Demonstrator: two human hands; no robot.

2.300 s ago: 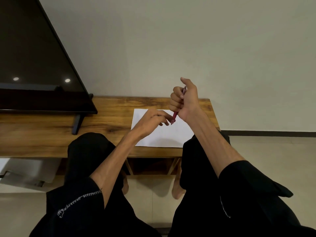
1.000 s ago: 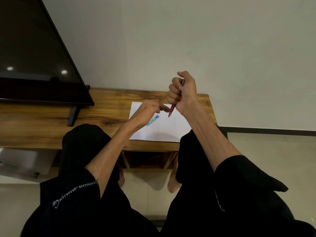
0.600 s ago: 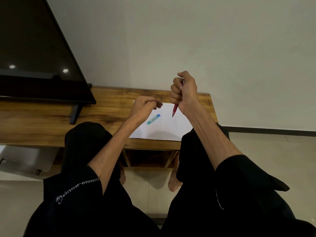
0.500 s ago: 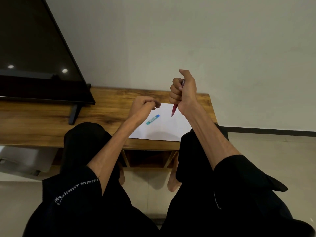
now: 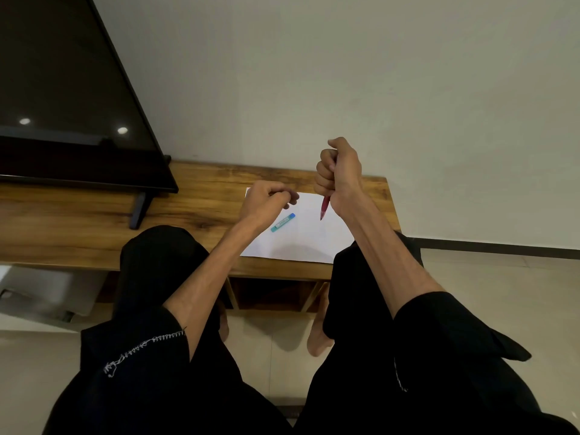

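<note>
A white sheet of paper (image 5: 301, 237) lies on the right part of the wooden table (image 5: 94, 221). On the sheet rests a small blue-green tube (image 5: 283, 222). My right hand (image 5: 340, 174) is raised above the paper and grips a red pen (image 5: 324, 208) in its fist, tip pointing down. My left hand (image 5: 266, 200) hovers over the sheet's left side, just above the tube, with its fingers curled and fingertips together. I see nothing between those fingers.
A large black TV (image 5: 62, 98) on a stand fills the table's left half. A plain wall runs behind. My knees in black cloth press against the table's front edge, and a white box (image 5: 47, 290) sits on the floor at the left.
My left hand drew back from the pen's tip and curled its fingers, uncovering the blue-green tube on the paper. My right hand stayed raised with the pen.
</note>
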